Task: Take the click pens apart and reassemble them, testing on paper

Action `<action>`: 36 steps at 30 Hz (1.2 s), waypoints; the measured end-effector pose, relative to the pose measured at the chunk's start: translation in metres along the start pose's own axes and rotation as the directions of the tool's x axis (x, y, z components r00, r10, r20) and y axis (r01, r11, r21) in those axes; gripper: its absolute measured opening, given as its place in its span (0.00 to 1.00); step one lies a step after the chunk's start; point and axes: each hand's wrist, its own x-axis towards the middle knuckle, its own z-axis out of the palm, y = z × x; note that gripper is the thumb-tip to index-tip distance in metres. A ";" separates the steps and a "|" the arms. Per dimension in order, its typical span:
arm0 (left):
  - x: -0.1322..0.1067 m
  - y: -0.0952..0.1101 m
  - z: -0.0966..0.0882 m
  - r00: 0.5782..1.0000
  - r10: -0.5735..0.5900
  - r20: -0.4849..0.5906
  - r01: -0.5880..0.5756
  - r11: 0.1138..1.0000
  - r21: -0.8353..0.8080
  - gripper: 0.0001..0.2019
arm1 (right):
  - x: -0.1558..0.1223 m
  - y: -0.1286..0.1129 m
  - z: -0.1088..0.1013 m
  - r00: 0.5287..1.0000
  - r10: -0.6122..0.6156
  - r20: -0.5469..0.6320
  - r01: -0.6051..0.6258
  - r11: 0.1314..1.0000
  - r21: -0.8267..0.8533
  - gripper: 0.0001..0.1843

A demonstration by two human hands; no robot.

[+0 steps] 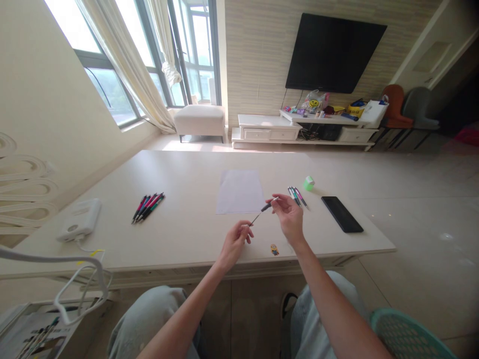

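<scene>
Above the front part of the white table, my right hand (287, 213) pinches a dark pen barrel (266, 207) with a pale, silvery end at the fingertips. A thin dark pen refill (256, 218) sticks out of the barrel, slanting down to the left. Its far end is between the closed fingers of my left hand (236, 240); that tip is hidden. Behind my hands lies a white sheet of paper (239, 192). Several pens (298, 196) rest just beyond my right hand. A small yellow and blue cartoon sticker (274, 249) lies near the front edge.
On the table (187, 239), a bundle of several pens (148, 207) and a white power bank (80, 219) with a cable lie left. A green-and-white small container (309, 183) and a black phone (342, 214) are right. A green basket (407, 331) stands at lower right.
</scene>
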 end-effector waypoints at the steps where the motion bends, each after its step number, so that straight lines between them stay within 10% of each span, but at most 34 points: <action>1: 0.001 0.000 0.000 1.000 -0.004 -0.008 0.004 1.000 -0.010 0.17 | 0.003 0.000 -0.003 0.999 0.001 -0.035 -0.001 1.000 0.021 0.15; 10: 0.003 0.009 -0.011 0.989 0.024 -0.148 -0.035 0.997 -0.075 0.16 | -0.010 0.035 -0.036 0.986 0.127 -0.104 -0.154 0.938 -0.309 0.15; 20: 0.003 0.017 -0.015 0.978 0.016 -0.209 -0.036 0.995 -0.095 0.15 | -0.042 0.064 -0.026 0.990 0.040 0.132 0.090 0.534 -0.841 0.04; 30: -0.002 0.015 -0.014 0.982 -0.024 -0.188 0.004 0.994 -0.106 0.17 | -0.043 0.062 -0.026 0.990 0.050 0.132 0.079 0.578 -0.812 0.05; 36: -0.007 0.014 -0.001 0.990 -0.102 -0.098 0.076 0.968 -0.239 0.16 | -0.042 0.041 -0.011 0.995 -0.004 0.102 0.063 0.813 -0.578 0.13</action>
